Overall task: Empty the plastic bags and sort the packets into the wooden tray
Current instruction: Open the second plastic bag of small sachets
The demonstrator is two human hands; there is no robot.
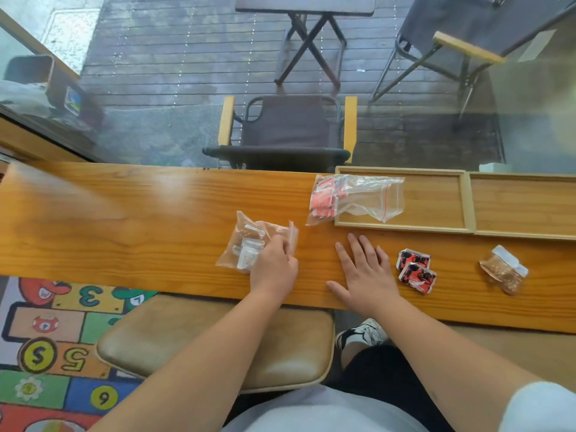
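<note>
A clear zip bag of white packets [246,244] lies on the wooden counter, and my left hand [274,266] pinches its right edge near the zip. My right hand [364,269] rests flat on the counter, fingers spread, holding nothing. A second zip bag with red packets [352,198] lies half over the left end of the wooden tray [467,201], which has two compartments. Two red-and-black packets [416,271] lie just right of my right hand. Brown packets [505,269] sit farther right.
The counter [124,219] runs along a window; chairs and a folding table stand outside. A tan padded stool [215,341] sits under the counter in front of me. A colourful play mat [56,344] covers the floor at left.
</note>
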